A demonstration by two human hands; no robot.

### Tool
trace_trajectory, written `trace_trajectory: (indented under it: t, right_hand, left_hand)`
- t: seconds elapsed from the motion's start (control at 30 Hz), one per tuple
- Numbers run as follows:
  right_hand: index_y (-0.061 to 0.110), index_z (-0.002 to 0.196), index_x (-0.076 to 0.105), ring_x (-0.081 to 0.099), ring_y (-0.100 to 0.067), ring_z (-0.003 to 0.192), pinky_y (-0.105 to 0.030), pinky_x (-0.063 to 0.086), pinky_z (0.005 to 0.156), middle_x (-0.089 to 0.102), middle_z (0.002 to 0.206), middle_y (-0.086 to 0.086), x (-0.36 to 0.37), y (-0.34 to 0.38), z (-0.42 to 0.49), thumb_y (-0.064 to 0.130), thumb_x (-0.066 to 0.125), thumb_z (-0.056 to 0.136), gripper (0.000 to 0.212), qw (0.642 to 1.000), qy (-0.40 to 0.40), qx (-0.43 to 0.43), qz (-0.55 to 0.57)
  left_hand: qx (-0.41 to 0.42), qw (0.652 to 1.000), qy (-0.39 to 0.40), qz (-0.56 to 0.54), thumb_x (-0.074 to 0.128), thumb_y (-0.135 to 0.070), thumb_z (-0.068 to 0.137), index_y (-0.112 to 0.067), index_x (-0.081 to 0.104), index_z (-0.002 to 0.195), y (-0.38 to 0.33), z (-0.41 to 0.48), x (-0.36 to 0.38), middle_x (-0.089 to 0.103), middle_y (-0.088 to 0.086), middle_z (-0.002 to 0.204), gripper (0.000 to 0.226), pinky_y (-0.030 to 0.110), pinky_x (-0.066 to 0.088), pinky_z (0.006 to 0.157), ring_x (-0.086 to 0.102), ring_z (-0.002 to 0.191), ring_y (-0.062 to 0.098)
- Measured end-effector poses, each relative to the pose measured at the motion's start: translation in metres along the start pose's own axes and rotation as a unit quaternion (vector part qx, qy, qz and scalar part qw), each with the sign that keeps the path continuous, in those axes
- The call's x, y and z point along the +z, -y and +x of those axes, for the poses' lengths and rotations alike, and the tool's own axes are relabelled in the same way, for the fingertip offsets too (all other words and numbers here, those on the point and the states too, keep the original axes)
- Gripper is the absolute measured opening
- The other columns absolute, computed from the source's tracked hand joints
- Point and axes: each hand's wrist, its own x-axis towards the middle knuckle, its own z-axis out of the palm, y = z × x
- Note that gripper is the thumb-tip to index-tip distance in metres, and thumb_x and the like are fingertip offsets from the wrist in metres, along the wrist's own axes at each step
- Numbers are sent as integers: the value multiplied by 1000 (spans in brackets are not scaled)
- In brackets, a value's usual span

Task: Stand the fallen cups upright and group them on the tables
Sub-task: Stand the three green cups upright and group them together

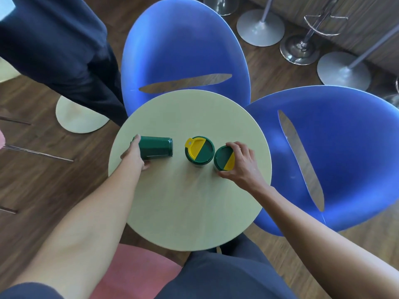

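Three dark green cups rest on a round pale table (185,203). One cup (156,147) lies on its side at the left, its base pointing right. My left hand (135,155) grips its lid end. A second cup (199,151) stands upright in the middle, with a green and yellow lid. Right beside it stands the third cup (223,157), also lidded. My right hand (239,164) wraps around it from the right, fingers on its rim.
Two blue shell chairs stand behind the table (185,46) and to its right (336,152). Another person's dark trouser legs (71,55) are at the far left. Chrome stool bases (300,48) crowd the back right. A pink seat (133,270) is under me.
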Motion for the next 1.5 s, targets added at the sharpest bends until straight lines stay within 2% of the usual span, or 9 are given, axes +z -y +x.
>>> trace_trajectory:
  t: [0.33, 0.7, 0.83, 0.93, 1.07, 1.17, 1.23, 1.33, 1.5]
  right_hand:
    - [26, 143, 36, 30, -25, 129, -34, 30, 110, 34, 144, 2, 3, -1, -1, 35, 81, 66, 90, 1000, -8, 3, 14]
    - [26, 143, 36, 30, -25, 130, -35, 31, 111, 34, 145, 2, 2, 0, -2, 35, 80, 66, 89, 1000, -6, 6, 15]
    - [25, 145, 34, 30, -26, 132, -36, 31, 111, 34, 147, 0, -1, -1, -2, 41, 81, 68, 92, 1000, 3, -3, 2]
    - [27, 148, 30, 29, -25, 134, -40, 29, 112, 30, 151, -1, -5, 3, -9, 52, 77, 71, 93, 1000, -7, 3, -8]
    - [20, 131, 52, 43, -21, 122, -34, 38, 105, 47, 136, -3, 1, 23, -40, 38, 70, 85, 54, 988, -136, -44, 63]
    - [13, 107, 65, 59, -14, 95, -31, 49, 87, 62, 105, 0, 15, 39, -61, 23, 66, 89, 20, 984, -87, -61, 142]
    - [14, 101, 67, 62, -10, 82, -30, 52, 76, 66, 94, 0, 25, 49, -68, 24, 63, 90, 15, 982, -18, -7, 188]
    - [18, 104, 67, 67, -13, 84, -39, 57, 79, 70, 92, 1, 39, 56, -69, 32, 61, 88, 22, 964, 59, 95, 242]
    - [19, 125, 53, 65, -18, 102, -43, 54, 92, 66, 116, -2, 48, 76, -64, 40, 62, 84, 47, 947, 103, 142, 270]
  left_hand:
    - [190, 981, -34, 2, 85, -47, 56, -9, 52, 113, 28, -27, -3, 61, 7, 111, 76, 39, 60, 77, 62, 90, 22]
    - [472, 859, -6, 196, 89, -25, 63, -9, 41, 125, 110, -82, -22, 45, 10, 125, 80, 17, 36, 85, 45, 106, 18]
    - [492, 844, 4, 212, 91, -20, 59, -5, 36, 137, 144, -96, -28, 41, 12, 133, 96, 14, 32, 95, 42, 119, 21]
    - [503, 829, 16, 243, 91, -25, 59, -9, 32, 145, 161, -102, -27, 39, 10, 133, 105, 25, 36, 105, 39, 124, 19]
    - [489, 829, 34, 269, 91, -32, 60, -19, 27, 149, 175, -108, -27, 29, -2, 124, 110, 25, 38, 101, 36, 114, 11]
    - [474, 833, 38, 281, 89, -42, 61, -25, 27, 148, 176, -107, -27, 32, 0, 128, 107, 31, 43, 99, 41, 122, 21]
    - [467, 839, 50, 277, 82, -48, 70, -25, 31, 146, 172, -109, -28, 36, 6, 134, 95, 28, 41, 100, 41, 126, 20]
    - [438, 858, 55, 263, 62, -40, 91, -22, 45, 140, 160, -112, -33, 47, 7, 132, 55, 3, 35, 85, 49, 114, 15]
    - [436, 853, 39, 283, 47, -34, 99, -19, 64, 112, 145, -100, -43, 65, 6, 113, 26, 33, 48, 83, 60, 106, 24]
